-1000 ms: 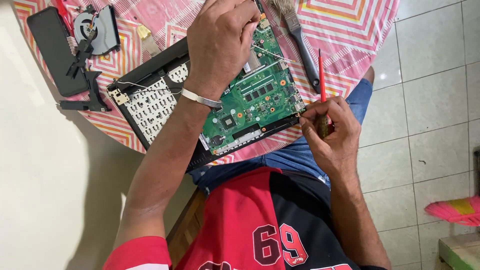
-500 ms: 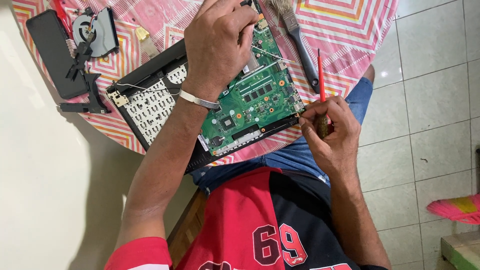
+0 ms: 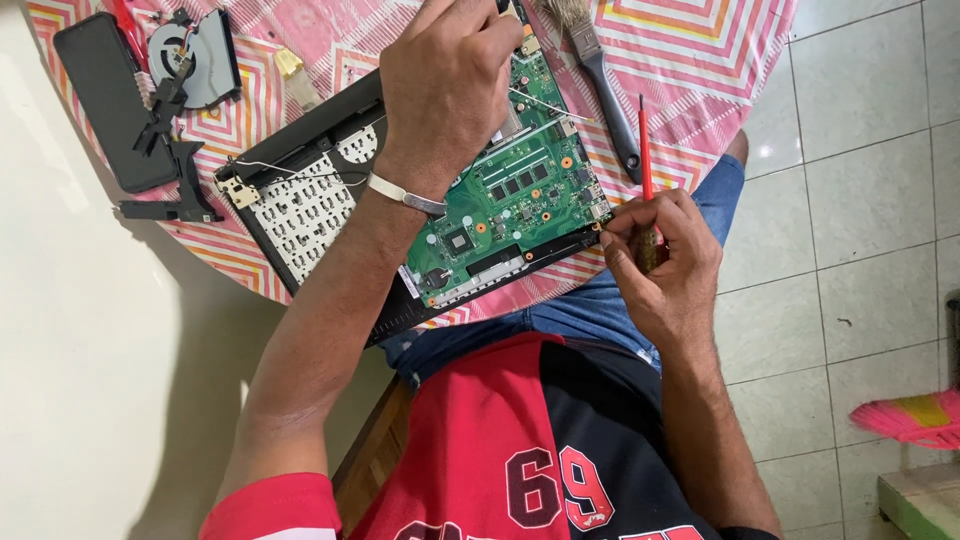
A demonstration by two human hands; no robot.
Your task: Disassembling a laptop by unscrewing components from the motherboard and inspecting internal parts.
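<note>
An opened black laptop base [image 3: 330, 120] lies on a pink patterned tablecloth [image 3: 700, 40], its green circuit board [image 3: 520, 190] exposed. My left hand [image 3: 450, 80], a metal bracelet at the wrist, presses down on the far part of the board. My right hand [image 3: 655, 255] grips a screwdriver with a red shaft [image 3: 645, 150] at the board's near right corner; its fingertips touch the board's edge. The underside of the white keyboard [image 3: 305, 215] shows at the left of the case.
A paintbrush with a grey handle [image 3: 605, 85] lies right of the laptop. At the far left sit a cooling fan [image 3: 195, 60], a black flat slab [image 3: 100, 95] and black hinge parts [image 3: 175, 195]. Tiled floor and a pink broom [image 3: 915, 415] are at right.
My left hand has shifted slightly on the board. My right hand stays at the board's corner with the screwdriver.
</note>
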